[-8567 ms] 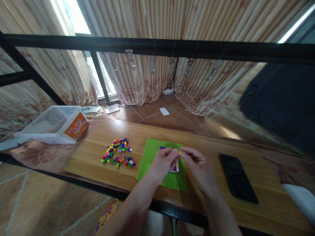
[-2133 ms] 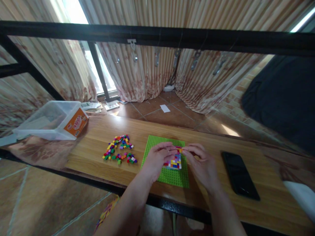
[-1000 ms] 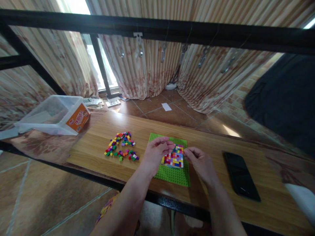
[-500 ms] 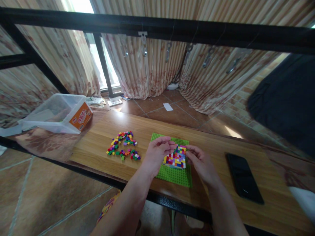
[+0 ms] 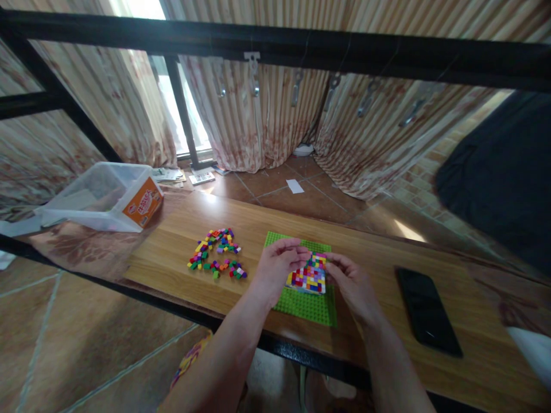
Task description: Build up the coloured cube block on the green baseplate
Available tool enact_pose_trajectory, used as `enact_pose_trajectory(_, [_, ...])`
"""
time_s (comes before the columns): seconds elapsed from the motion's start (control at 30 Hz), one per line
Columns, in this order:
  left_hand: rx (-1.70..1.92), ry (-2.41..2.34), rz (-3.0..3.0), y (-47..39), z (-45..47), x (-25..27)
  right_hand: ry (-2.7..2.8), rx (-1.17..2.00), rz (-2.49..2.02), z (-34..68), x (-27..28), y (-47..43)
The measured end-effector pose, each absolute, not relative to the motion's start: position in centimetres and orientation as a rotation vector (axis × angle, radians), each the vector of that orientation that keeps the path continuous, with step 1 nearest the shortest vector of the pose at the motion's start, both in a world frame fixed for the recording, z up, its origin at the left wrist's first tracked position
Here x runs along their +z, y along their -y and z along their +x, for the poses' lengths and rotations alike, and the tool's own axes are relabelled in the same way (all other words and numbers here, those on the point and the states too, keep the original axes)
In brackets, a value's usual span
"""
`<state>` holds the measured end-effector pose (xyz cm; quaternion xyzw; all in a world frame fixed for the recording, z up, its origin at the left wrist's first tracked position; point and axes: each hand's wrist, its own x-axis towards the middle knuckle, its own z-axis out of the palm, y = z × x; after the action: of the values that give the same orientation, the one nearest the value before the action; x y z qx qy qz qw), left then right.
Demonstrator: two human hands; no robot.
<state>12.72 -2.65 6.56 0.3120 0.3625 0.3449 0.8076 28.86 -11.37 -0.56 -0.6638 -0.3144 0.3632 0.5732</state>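
Observation:
A flat block of small multicoloured toy bricks (image 5: 307, 280) lies on a green studded baseplate (image 5: 305, 310). My left hand (image 5: 278, 267) reaches over the block's upper left side, its fingers stretched out and partly covering the bricks. At the block's right edge is my right hand (image 5: 350, 281), its thumb and forefinger brought together against or just beside the bricks. Whatever sits between those right fingertips is too small to make out. Left of the baseplate, loose coloured bricks (image 5: 221, 265) are spread in a curved pile on the wooden board.
A black phone (image 5: 427, 311) lies on the wooden board (image 5: 172, 235) to the right. At the far left stands a clear plastic box (image 5: 99, 198) with an orange label. A black metal bar (image 5: 275, 43) with hanging clips crosses above, before striped curtains (image 5: 275, 115).
The view has shifted very slightly. Both hands stay at the brick block in nearly the same pose, and the loose bricks look unchanged.

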Motion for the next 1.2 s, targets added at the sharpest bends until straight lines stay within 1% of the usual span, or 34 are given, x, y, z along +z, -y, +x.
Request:
enact_pose_trajectory(0.27, [0.672,-0.794,0.693,3.1,13.0,6.5,0.760,0.779,-1.597,28.6,-0.6,11.3])
enact_pose_trajectory(0.4, [0.601,-0.767,0.681,3.6,13.2,6.5,0.792,0.565,-1.670,28.3,0.9,11.4])
enact_pose_trajectory(0.5, [0.577,-0.771,0.617,3.8,13.4,6.5,0.838,0.441,-1.634,27.8,2.2,11.5])
enact_pose_trajectory(0.63, [0.572,-0.758,0.557,3.9,13.5,6.5,1.111,0.379,-1.578,27.1,3.0,11.8])
enact_pose_trajectory(0.8, [0.574,-0.691,0.530,4.0,13.3,6.2,1.391,0.292,-1.622,26.3,2.9,12.0])
enact_pose_trajectory(1.0, [0.549,-0.670,0.543,4.1,13.3,6.2,1.433,0.252,-1.632,26.0,2.6,11.9])
enact_pose_trajectory(1.2, [0.583,-0.666,0.596,4.0,13.3,5.8,1.344,0.329,-1.612,26.1,2.7,11.9])
